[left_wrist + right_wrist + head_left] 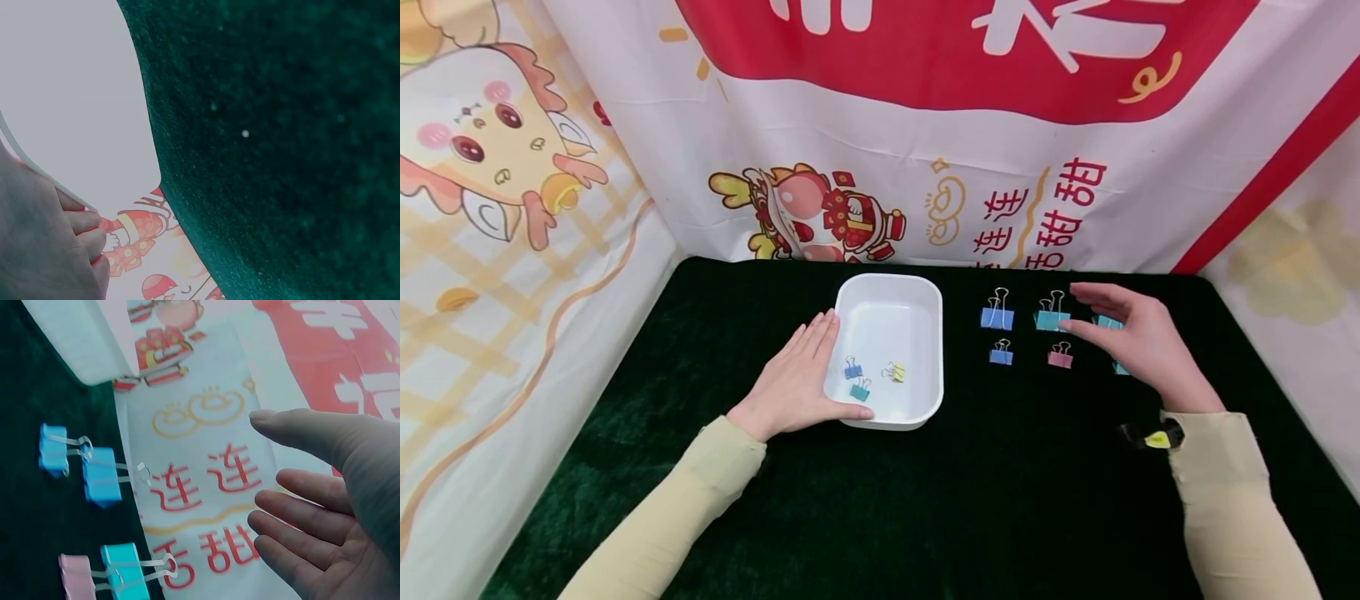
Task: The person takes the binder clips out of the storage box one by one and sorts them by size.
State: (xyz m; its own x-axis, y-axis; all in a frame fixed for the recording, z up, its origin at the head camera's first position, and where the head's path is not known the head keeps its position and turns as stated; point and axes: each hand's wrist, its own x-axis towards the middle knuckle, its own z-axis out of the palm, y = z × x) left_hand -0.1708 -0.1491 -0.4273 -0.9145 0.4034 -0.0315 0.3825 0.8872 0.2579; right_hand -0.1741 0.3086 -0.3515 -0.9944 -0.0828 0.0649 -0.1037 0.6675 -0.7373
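Observation:
A white plastic tray [891, 321] holds a small blue binder clip [853, 369], a small teal one [861, 390] and a small yellow one [895, 372]. Against its left side rests my left hand [797, 383], fingers extended, thumb at the near rim. My right hand [1138, 337], thumb and fingers apart and holding nothing, hovers over the right-hand binder clips. Partly hidden by it is a large teal binder clip [1107, 322]; another teal piece [1121, 368] peeks out below. Just left of the hand stands another large teal binder clip [1052, 321], with a pink binder clip [1060, 358] in front.
Between tray and right hand sit a large blue binder clip [997, 318] and a smaller blue one [1001, 356]. Dark green cloth [970, 500] covers the table. Behind it hangs a printed white-and-red curtain [955, 142]; a patterned cloth [550, 275] hangs at left.

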